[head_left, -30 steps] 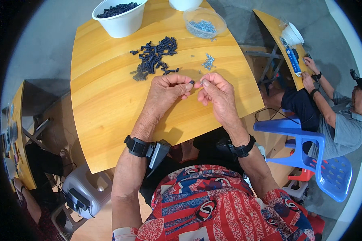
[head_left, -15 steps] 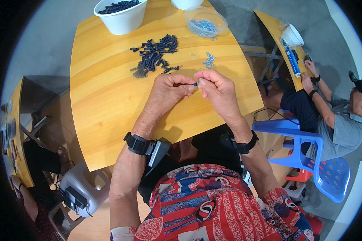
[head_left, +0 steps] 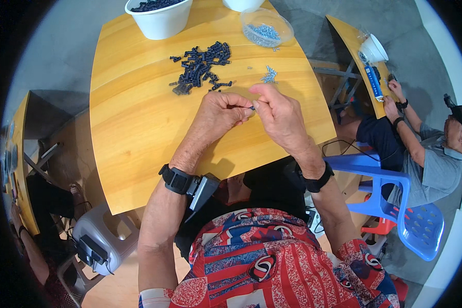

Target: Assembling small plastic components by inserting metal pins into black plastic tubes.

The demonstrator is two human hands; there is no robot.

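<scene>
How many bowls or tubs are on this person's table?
3. A white tub of dark parts at the far left, a white bowl cut off by the top edge, and a clear bowl of small screws at the far right.

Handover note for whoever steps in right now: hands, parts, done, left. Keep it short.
Left hand: fingertips pinched on a small dark part, held just above the wooden table.
Right hand: fingertips closed on the same part from the other side.
Parts: loose pile of dark pieces ahead of the hands; small cluster of metal screws by the right hand; more in the clear bowl; white bowl of dark pieces at the far edge.
Done: cannot tell a count.
Left: the loose pile is still sizeable.
</scene>
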